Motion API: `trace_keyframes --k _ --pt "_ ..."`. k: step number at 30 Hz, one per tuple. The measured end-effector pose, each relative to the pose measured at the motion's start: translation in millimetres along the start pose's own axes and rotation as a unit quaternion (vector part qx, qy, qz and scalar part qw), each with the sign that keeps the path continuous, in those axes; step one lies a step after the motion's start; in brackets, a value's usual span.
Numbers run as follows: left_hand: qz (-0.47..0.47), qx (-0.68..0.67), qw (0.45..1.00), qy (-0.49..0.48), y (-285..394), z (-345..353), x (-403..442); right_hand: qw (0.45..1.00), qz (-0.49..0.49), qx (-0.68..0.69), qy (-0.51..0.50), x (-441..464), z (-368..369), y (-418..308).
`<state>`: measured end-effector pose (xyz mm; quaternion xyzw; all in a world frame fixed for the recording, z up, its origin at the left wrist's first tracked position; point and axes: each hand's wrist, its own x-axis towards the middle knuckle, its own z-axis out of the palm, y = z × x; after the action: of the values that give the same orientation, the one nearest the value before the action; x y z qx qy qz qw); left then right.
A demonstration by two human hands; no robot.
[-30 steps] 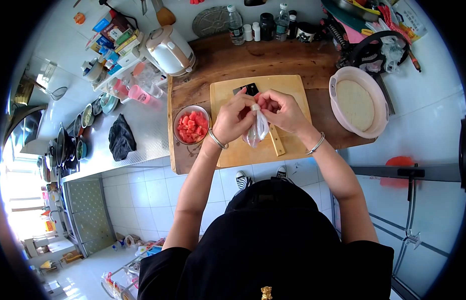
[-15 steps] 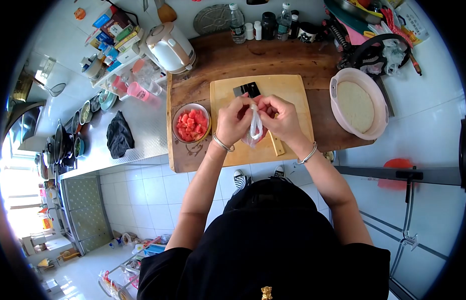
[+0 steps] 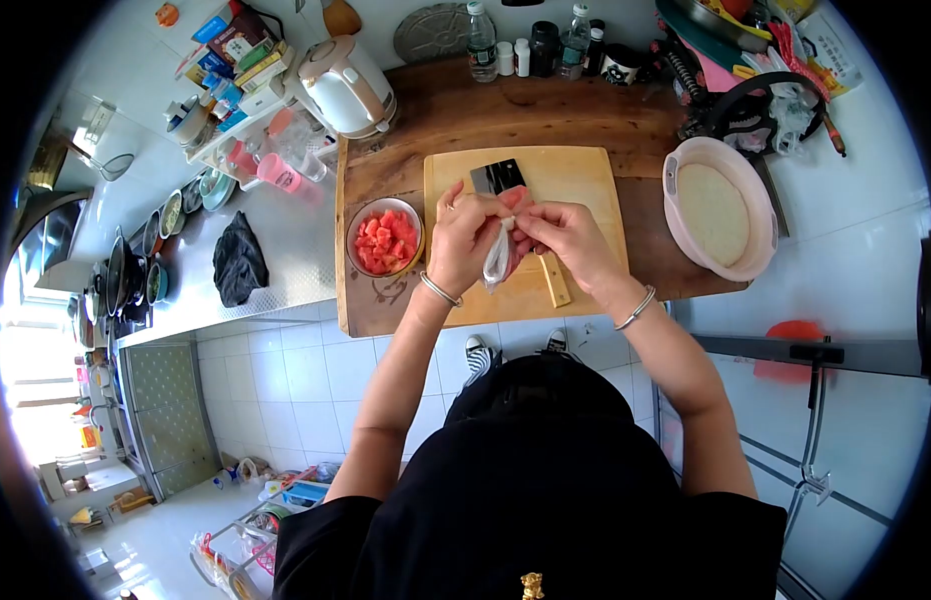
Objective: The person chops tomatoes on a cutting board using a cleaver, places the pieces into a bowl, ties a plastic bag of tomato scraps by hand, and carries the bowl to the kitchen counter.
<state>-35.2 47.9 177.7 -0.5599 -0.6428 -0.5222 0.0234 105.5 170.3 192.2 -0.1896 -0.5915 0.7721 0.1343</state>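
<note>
Over the cutting board, both of my hands pinch the knotted neck of a clear plastic bag. Something pinkish-red shows through the bag behind my fingers, too hidden to name. My left hand grips the bag from the left with its fingers bent, one finger lifted. My right hand pinches at the knot from the right. Under my hands a cleaver lies on the board; its dark blade points away and its yellow handle towards me. A bowl of red diced pieces stands left of the board.
At the right of the wooden table is a pink basin with a pale, flat mass inside. An electric kettle stands at the back left, with bottles along the wall. A dark cloth lies on the metal counter.
My right hand has shifted slightly right and its forearm has swung outward. The bag's hanging loop has tilted a little left. Both hands remain on the bag.
</note>
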Motion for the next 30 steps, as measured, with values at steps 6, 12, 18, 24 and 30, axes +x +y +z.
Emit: trace_keyframes --k 6,12,18,24,30 --pt "0.087 0.103 0.99 -0.047 16 -9 14 0.992 0.125 -0.007 -0.031 3 -13 -26" --pt "0.099 0.058 0.99 -0.086 11 -2 16 0.977 0.205 -0.015 -0.052 6 -21 -38" --pt "0.055 -0.007 0.996 -0.077 11 4 14 0.975 0.217 -0.038 -0.032 7 -19 -33" --pt "0.026 -0.006 0.997 -0.077 11 7 11 0.977 0.202 -0.07 -0.015 9 -17 -25" --pt "0.027 -0.016 0.993 -0.112 5 11 10 0.971 0.212 -0.105 0.017 13 -19 -15"
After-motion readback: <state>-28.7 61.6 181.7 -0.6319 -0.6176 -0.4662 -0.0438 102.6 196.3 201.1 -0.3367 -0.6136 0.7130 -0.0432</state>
